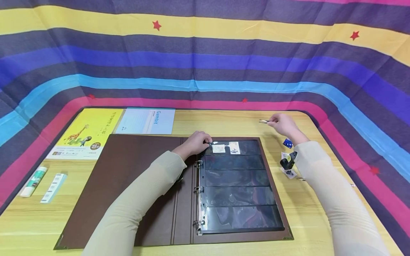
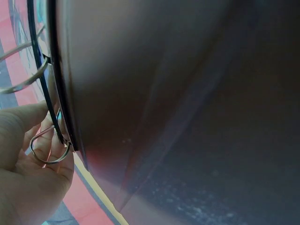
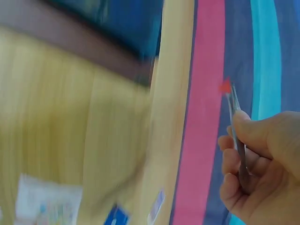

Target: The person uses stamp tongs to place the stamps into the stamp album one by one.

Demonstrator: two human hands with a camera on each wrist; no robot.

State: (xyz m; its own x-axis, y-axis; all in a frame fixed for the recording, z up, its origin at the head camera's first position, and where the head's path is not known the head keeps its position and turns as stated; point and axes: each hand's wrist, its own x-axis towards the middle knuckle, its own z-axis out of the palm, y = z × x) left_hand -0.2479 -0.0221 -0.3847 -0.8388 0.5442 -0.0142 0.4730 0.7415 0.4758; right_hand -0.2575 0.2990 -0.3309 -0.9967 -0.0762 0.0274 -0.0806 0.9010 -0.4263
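Note:
An open brown ring binder lies on the wooden table, with a black pocket page on its right side. Two stamps sit in the top pocket row. My left hand rests at the page's top left corner, fingers curled on its edge by the top ring. My right hand is raised beyond the binder's far right corner, pinching metal tweezers. Nothing shows between the tweezer tips. Loose stamps lie on the table just below the right hand.
A yellow giraffe booklet and a pale blue "Gambit" sheet lie at the far left. A glue stick and a small barcode box sit at the left edge. A black clip lies among stamps. Striped cloth surrounds the table.

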